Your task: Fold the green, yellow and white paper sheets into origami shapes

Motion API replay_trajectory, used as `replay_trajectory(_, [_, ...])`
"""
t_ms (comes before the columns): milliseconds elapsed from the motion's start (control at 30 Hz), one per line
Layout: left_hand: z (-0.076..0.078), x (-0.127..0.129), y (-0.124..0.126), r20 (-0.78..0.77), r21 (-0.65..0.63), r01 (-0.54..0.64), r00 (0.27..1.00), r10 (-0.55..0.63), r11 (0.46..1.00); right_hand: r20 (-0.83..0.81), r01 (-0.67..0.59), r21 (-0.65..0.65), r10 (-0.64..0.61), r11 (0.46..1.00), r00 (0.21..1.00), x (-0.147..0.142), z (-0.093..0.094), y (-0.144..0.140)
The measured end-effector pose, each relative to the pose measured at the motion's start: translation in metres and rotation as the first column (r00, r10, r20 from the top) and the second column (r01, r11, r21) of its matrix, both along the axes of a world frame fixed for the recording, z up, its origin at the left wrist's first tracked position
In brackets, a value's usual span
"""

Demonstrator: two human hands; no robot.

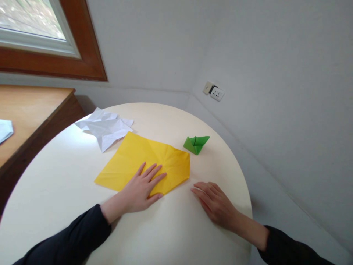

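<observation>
Your left hand [142, 189] flat, fingers spread, pressing near edge of yellow paper sheet [143, 162] on round cream counter [68, 191]. Your right hand [215, 204] palm down on bare counter just beside sheet's right corner. Green folded paper [196, 143] beyond. Crumpled white paper [106, 127] at far left.

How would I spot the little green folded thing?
Start at the round cream table. Past the yellow paper under the left hand, toward the wall socket, sits the green folded paper. It alone is small, green and standing up.
</observation>
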State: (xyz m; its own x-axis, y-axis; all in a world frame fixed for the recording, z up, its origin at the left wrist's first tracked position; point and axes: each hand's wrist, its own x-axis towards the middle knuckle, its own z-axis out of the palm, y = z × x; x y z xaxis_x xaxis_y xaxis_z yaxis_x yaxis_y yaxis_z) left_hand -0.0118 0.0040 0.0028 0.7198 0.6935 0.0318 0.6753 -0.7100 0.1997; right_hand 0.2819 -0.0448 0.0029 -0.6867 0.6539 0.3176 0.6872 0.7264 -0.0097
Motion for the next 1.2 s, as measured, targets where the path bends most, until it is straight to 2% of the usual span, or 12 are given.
replay_trajectory(100, [-0.001, -0.001, -0.001, 0.028, 0.011, 0.006, 1.0, -0.007, 1.0, 0.058, -0.049, 0.01, 0.049, 0.999, 0.997, -0.01, 0.003, 0.001])
replay_trajectory(400, [0.001, -0.002, -0.003, 0.072, 0.004, 0.02, 0.997, -0.02, 1.0, 0.11, -0.005, -0.014, 0.006, 1.0, 0.994, -0.036, -0.001, 0.007])
replay_trajectory(633, [0.006, -0.002, -0.004, 0.07, -0.018, 0.031, 0.997, -0.03, 0.999, 0.137, -0.023, -0.068, 0.032, 0.997, 0.99, -0.041, 0.001, 0.009])
replay_trajectory(900, [0.001, 0.0, -0.003, 0.082, -0.024, 0.005, 0.997, -0.003, 1.0, 0.101, 0.024, -0.119, -0.012, 0.993, 0.995, -0.042, -0.001, 0.01])
replay_trajectory(1200, [-0.002, -0.001, -0.003, 0.096, 0.012, 0.01, 0.995, -0.011, 1.0, 0.061, 0.022, -0.145, -0.014, 0.989, 0.998, -0.04, -0.003, 0.01])
